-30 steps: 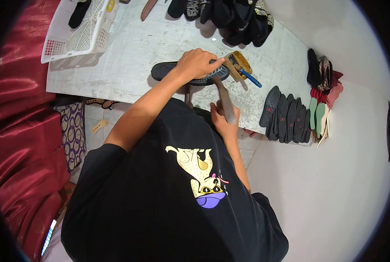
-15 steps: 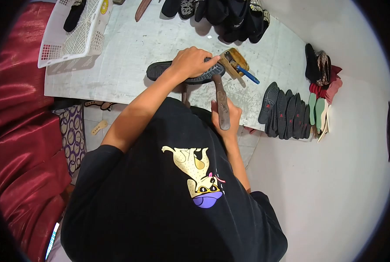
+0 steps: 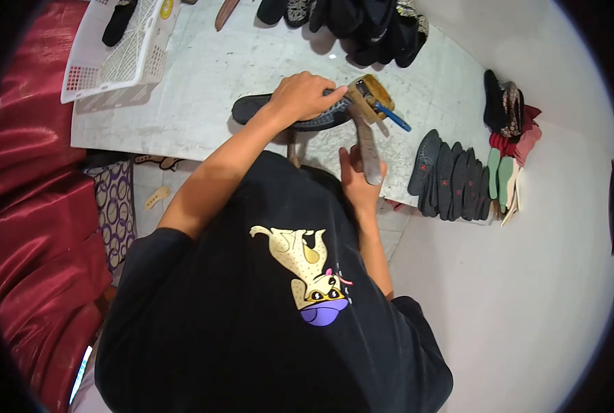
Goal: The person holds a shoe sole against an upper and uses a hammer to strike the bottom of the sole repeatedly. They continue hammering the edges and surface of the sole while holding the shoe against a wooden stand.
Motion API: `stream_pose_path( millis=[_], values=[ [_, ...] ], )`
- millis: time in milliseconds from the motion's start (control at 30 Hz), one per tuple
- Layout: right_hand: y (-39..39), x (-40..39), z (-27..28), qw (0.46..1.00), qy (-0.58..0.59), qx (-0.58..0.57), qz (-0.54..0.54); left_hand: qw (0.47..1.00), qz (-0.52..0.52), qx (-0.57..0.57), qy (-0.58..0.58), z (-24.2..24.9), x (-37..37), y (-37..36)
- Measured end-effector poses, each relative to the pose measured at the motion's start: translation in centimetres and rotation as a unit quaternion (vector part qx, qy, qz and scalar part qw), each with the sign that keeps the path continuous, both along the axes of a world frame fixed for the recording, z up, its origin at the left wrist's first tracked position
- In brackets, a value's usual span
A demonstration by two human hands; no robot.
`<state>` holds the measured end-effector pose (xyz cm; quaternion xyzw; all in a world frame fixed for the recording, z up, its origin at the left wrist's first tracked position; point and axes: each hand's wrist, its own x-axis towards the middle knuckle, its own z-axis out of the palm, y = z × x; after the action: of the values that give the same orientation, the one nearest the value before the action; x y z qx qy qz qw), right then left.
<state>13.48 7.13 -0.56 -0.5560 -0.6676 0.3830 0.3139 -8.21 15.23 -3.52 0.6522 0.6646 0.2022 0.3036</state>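
My left hand (image 3: 305,98) grips a black shoe (image 3: 253,110), its grey ridged sole facing up, over the table's near edge. The toe points left, and my palm and fingers cover the middle. In my right hand (image 3: 362,182) is a long, flat, brown bar-like tool (image 3: 368,148). Its upper end reaches the shoe's right end, and its lower end lies across my palm. A brown post (image 3: 292,147) shows under the shoe. Just right of my left fingertips sits a yellowish glue tray (image 3: 384,88) with a blue-handled brush (image 3: 394,118) resting on it.
Black shoes (image 3: 362,31) are heaped at the table's (image 3: 204,69) far edge. A row of black soles (image 3: 451,180) lies right, beside green insoles (image 3: 504,177) and dark and red fabric pieces (image 3: 510,117). A white plastic basket (image 3: 152,65) stands left, near red cloth (image 3: 38,172).
The brown tool has tilted and shifted slightly right with my right hand, its lower end moving up and right. My left hand and the shoe stay nearly in place.
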Motion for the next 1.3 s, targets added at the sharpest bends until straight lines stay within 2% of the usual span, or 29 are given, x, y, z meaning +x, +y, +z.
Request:
stream_pose_path(
  millis=[67,133,267,300,333,400,433,467,567,600,667,733,800,867,933,967,1000,1067,1100,1133,1200,1233,1267,1300],
  values=[
    [0.1,-0.2,-1.3,0.999,-0.017,-0.017,-0.021,1.000,0.005,0.006,-0.010,-0.4,-0.1,0.0],
    [0.5,-0.4,-1.8,0.994,0.051,-0.080,-0.060,1.000,0.001,0.006,-0.020,-0.3,0.1,0.2],
    [-0.4,0.4,-3.2,0.992,0.063,-0.068,-0.080,1.000,-0.003,0.006,0.004,-0.2,-0.2,-0.4],
    [-0.2,0.2,-2.8,0.985,0.120,-0.096,-0.079,1.000,0.000,0.004,0.002,0.0,-0.2,-0.3],
    [0.1,-0.1,-2.7,0.985,0.119,-0.094,-0.083,1.000,0.001,0.006,-0.003,0.1,0.0,0.0],
    [0.9,-0.2,-2.4,0.993,0.021,-0.114,-0.022,1.000,-0.009,0.010,-0.015,-0.1,0.0,0.1],
    [1.0,0.1,-2.3,1.000,-0.008,0.002,0.021,1.000,-0.011,0.012,-0.022,-0.2,-0.1,0.3],
    [1.1,0.1,-2.1,1.000,-0.007,0.005,0.024,1.000,-0.008,0.015,-0.021,-0.3,0.0,0.5],
    [0.0,-0.6,-2.5,0.984,0.100,-0.124,-0.077,1.000,0.001,-0.010,-0.009,0.1,0.0,0.0],
    [0.3,-0.7,-2.4,0.984,0.101,-0.124,-0.076,1.000,0.002,-0.010,-0.008,0.0,-0.2,-0.1],
    [1.1,-0.6,-1.9,0.997,0.018,-0.078,-0.008,0.999,0.005,-0.002,-0.032,-0.3,0.0,0.0],
    [0.5,-0.5,-2.6,0.996,0.073,-0.014,-0.042,1.000,0.000,0.013,-0.023,-0.4,0.1,0.3],
    [0.0,-0.8,-1.1,0.973,0.177,-0.106,-0.101,1.000,-0.001,0.016,-0.010,-0.2,-0.2,-0.3],
    [0.6,-0.9,-0.8,0.975,0.158,-0.123,-0.099,1.000,0.004,-0.010,-0.017,0.5,-0.1,-0.1],
    [1.8,-0.2,-2.7,0.987,0.079,-0.136,-0.018,1.000,-0.003,-0.002,-0.028,-0.3,-0.1,0.0],
    [1.7,0.3,-3.3,0.997,0.027,-0.072,-0.022,0.999,-0.002,0.004,-0.036,-0.7,0.0,0.3],
    [1.8,0.1,-2.1,0.997,0.026,-0.068,-0.022,0.999,-0.002,0.008,-0.038,-0.5,0.2,0.6],
    [1.1,-0.9,1.0,0.956,0.186,-0.200,-0.108,1.000,0.001,0.009,-0.011,-0.1,0.0,-0.1],
    [1.0,-0.8,0.6,0.949,0.212,-0.205,-0.107,1.000,0.004,0.005,-0.009,-0.2,-0.2,-0.4],
    [1.3,-0.4,0.0,0.949,0.213,-0.205,-0.107,1.000,0.005,0.001,-0.008,-0.2,-0.2,-0.3],
    [2.2,0.1,-0.1,0.982,0.036,-0.184,-0.020,1.000,0.002,0.004,-0.011,-0.4,0.3,0.1],
    [2.3,-0.2,1.2,0.992,0.072,-0.101,-0.009,1.000,0.001,0.017,-0.015,-0.6,0.3,0.0],
    [1.8,0.2,1.6,0.992,0.081,-0.090,-0.016,0.999,0.005,0.028,-0.017,-0.9,0.1,0.0],
    [1.5,-0.2,3.0,0.981,0.146,-0.119,-0.044,1.000,0.009,0.024,-0.014,-0.8,-0.2,-0.1]
  ],
)
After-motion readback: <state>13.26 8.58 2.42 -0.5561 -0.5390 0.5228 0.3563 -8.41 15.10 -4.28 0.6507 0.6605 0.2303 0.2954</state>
